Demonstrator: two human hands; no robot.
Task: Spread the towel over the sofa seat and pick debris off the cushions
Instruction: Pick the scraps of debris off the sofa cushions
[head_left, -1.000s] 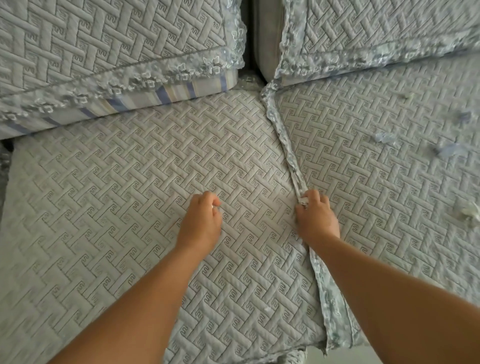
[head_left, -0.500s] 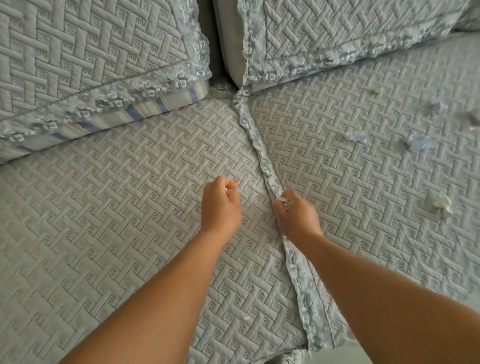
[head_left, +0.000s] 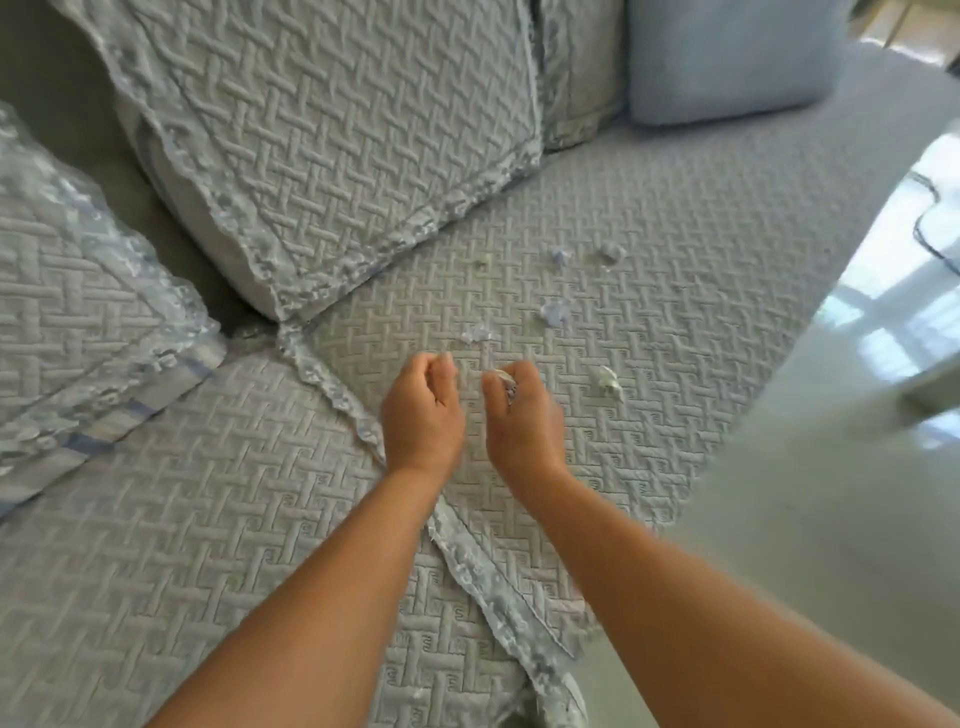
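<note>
A grey quilted cover (head_left: 691, 322) lies over the right sofa seat, and a matching one (head_left: 197, 530) covers the left seat. A lace-trimmed seam (head_left: 332, 379) runs between them. Several small white and pale blue scraps lie on the right seat: one scrap (head_left: 477, 332) just beyond my hands, another scrap (head_left: 554, 314) farther back, and a white scrap (head_left: 609, 381) to the right. My left hand (head_left: 423, 410) hovers over the seat with its fingers curled shut. My right hand (head_left: 522, 415) pinches a small scrap of debris (head_left: 507, 383) in its fingertips.
Two quilted back cushions lean at the rear, the middle cushion (head_left: 337, 145) and the left cushion (head_left: 72, 296). A plain blue pillow (head_left: 727, 57) stands at the back right. The seat's front edge curves away into glossy floor (head_left: 841, 519) on the right.
Both hands have left the lace seam and moved right, over the right seat, close to the scraps. The view has swung right, bringing the blue pillow and floor into sight.
</note>
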